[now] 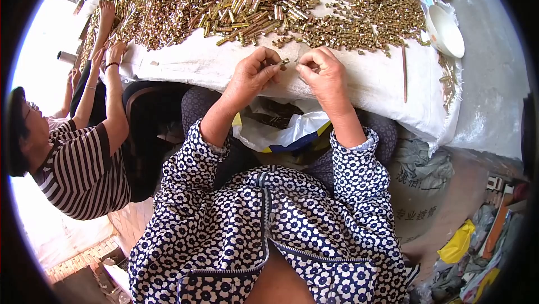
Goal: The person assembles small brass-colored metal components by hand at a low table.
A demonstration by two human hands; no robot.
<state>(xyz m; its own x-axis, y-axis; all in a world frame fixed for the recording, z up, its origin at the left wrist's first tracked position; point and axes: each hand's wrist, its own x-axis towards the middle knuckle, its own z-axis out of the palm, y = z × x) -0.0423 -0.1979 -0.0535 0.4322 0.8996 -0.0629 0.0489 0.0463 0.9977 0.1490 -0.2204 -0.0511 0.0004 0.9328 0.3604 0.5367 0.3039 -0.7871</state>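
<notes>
My left hand [256,75] is closed in a pinch, with a small brass-coloured metal piece [284,62] between thumb and forefinger. Just across from it, my right hand [322,72] is also pinched; what its fingertips hold is too small to make out. Both hands hover over the near edge of the white cloth-covered table [224,56], a short gap apart. Beyond them lie heaps of brass-coloured metal tubes [252,9]. Piles of short, nut-like metal pieces [359,32] spread to the right.
A thin reddish-brown stick [404,74] lies on the cloth at right, near a white bowl [445,30] at the edge. An open white plastic bag [281,135] sits below my hands. At left, a co-worker in a striped shirt [84,169] reaches to the table; another person's arms show behind.
</notes>
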